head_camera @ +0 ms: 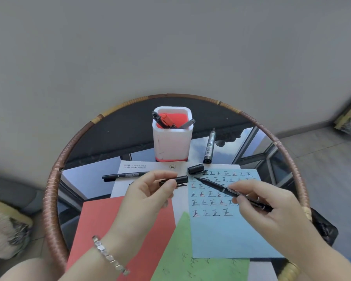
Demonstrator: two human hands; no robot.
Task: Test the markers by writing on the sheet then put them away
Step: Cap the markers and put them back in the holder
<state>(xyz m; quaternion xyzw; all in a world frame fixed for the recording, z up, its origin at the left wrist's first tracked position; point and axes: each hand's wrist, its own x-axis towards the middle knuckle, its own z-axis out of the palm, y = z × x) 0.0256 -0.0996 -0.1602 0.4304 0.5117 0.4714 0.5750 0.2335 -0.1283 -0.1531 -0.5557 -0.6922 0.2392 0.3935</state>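
My right hand [272, 207] pinches an uncapped black marker [215, 185], its tip pointing left over the top left corner of the blue sheet [227, 234]. That sheet carries rows of written characters. My left hand [146, 195] pinches the marker's black cap [179, 180], its open end close to the tip. A second loose cap [196, 168] lies just above the sheet. One thin black marker [122, 176] lies on the white paper at left, and a thicker marker [209, 148] lies right of the white pen holder [171, 142], which holds several markers.
Everything sits on a round glass table with a woven rim [51, 191]. A red sheet [114, 224] and a green sheet [182, 260] lie at the front, overlapping the white paper [118, 185]. Cushions show at the left and right edges.
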